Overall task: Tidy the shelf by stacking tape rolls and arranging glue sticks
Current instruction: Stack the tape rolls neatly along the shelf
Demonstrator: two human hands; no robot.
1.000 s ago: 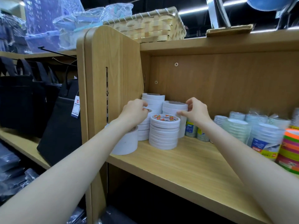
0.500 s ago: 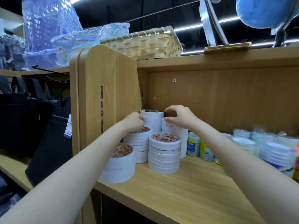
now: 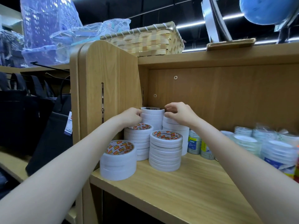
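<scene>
Several stacks of white tape rolls stand at the left end of the wooden shelf (image 3: 186,188): wide rolls at the front left (image 3: 118,160), a thin-roll stack behind them (image 3: 140,141), another at front centre (image 3: 165,152), a tall rear stack (image 3: 152,118) and a rear right stack (image 3: 177,129). My left hand (image 3: 131,117) has its curled fingers against the left side of the tall rear stack. My right hand (image 3: 179,114) pinches that stack's top rolls at their right edge, above the rear right stack.
Small labelled containers (image 3: 194,144) stand right of the stacks, then wrapped clear tape packs (image 3: 275,152). The shelf's side panel (image 3: 105,88) closes in the left. A woven basket (image 3: 145,41) sits on top. Dark bags (image 3: 48,131) hang at left.
Both hands have reached further back and closed in on the tall rear stack. My right hand shifted left from the rear right stack. The view has moved closer.
</scene>
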